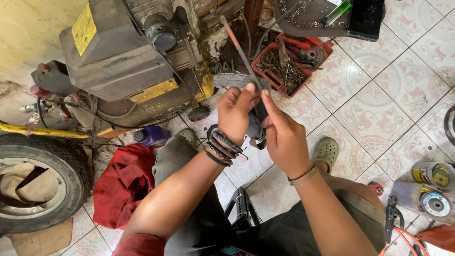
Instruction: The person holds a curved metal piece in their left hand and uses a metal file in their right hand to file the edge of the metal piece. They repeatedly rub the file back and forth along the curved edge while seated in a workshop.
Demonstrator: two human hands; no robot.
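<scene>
Clutter fills the red plastic tool tray (290, 64) at the upper middle of the frame: dark rusty metal bits, rings and thin rods lie heaped in its compartments. Right of it, at the top edge, a black flat box (365, 18) sits with a green tube (337, 12) beside it.

At the centre, the left hand (235, 115) and the right hand (283, 137) are both closed around a long thin metal strip with a reddish upper end (239, 50). The strip rises slantwise from the hands toward the top of the frame; its lower part is wrapped in a grey-black cover between the fingers, so that end is hidden. The left wrist wears several dark cord bracelets, the right wrist two thin bands.

At upper left stands a dirty grey and yellow engine machine (128, 57), close to the strip's tip. A black rubber tyre (40, 187) fills the lower left, a crumpled red cloth (124, 182) lies next to it, and a purple bottle (152, 136) stands above the cloth. The patterned tiled floor (379, 109) lies bare at middle right, while grinding discs (433, 201) crowd the lower right edge.
</scene>
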